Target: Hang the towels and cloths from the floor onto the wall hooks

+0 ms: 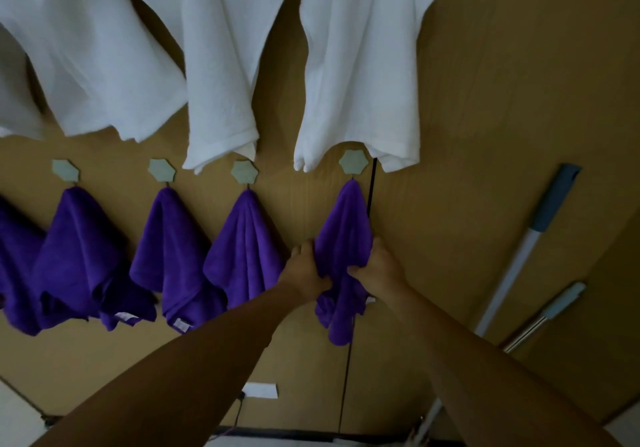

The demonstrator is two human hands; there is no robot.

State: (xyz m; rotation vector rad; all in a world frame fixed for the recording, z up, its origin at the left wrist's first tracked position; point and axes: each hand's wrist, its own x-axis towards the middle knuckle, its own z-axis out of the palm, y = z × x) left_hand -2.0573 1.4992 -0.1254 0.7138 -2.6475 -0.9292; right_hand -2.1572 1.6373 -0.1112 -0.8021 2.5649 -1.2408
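Observation:
A purple cloth (343, 228) hangs from the rightmost hexagonal wall hook (352, 162) on the tan wall. My left hand (304, 268) grips its left edge and my right hand (375, 264) grips its right edge, both at mid-height. Three more purple cloths (247, 242) (171, 238) (81, 249) hang from their own hooks to the left, and part of another shows at the left border. Above them hang three white towels (360, 65) (221, 58) (79, 48); their hooks are out of view.
Two mop or broom handles (530, 242) (550, 311) lean on the wall at the right. A thin black cord (372, 187) runs down the wall beside the rightmost hook. A white socket plate (259, 390) sits low on the wall.

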